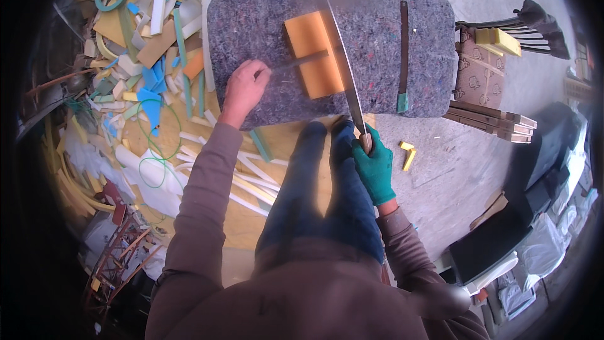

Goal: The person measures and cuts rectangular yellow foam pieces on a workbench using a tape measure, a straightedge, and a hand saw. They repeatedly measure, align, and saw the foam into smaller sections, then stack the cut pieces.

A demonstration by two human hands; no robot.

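An orange foam block (311, 75) lies on a grey felt-covered table (264, 0). My left hand (247, 88), bare and closed, is left of the block. From its fingers a thin dark flat strip (308, 58) reaches across the block's top; its grip is partly hidden. My right hand (375, 167), in a green glove, is wrapped round the wooden handle of a long knife (350, 79). The blade points away from me along the block's right side; whether it touches the foam I cannot tell. Farther right on the felt lies a long dark blade with a green grip (402, 56).
Foam offcuts (151, 44) in several colours are heaped left of the table, with white strips (251, 182) near my legs. Wooden boards (491, 121) and a patterned box (478, 66) stand at the right. Small yellow foam scraps (409, 156) lie on the concrete floor (434, 176).
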